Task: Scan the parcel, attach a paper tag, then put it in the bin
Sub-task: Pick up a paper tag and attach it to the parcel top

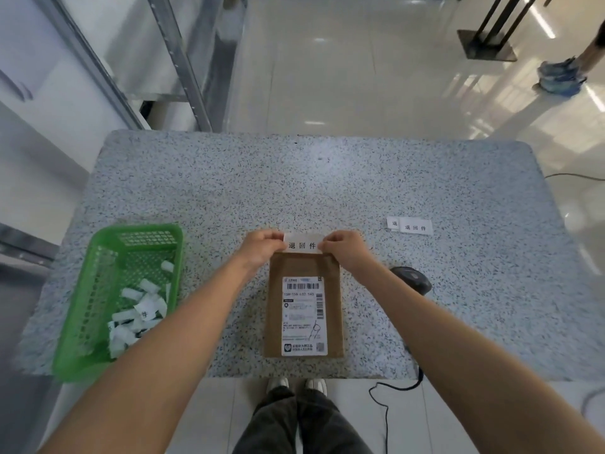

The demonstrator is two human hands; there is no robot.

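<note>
A flat brown parcel (304, 267) with a white shipping label lies on the speckled table (294, 178), near its front edge. A white paper tag (302, 244) with black characters sits at the parcel's far edge. My left hand (262, 245) pinches the tag's left end and my right hand (345, 247) pinches its right end. A green plastic bin (98, 257) stands at the left of the table, holding several white paper scraps.
A black handheld scanner (414, 278) lies right of the parcel, partly behind my right forearm, its cable hanging off the front edge. More paper tags (409, 226) lie at the right. Metal shelving stands far left. Another person's foot shows at top right.
</note>
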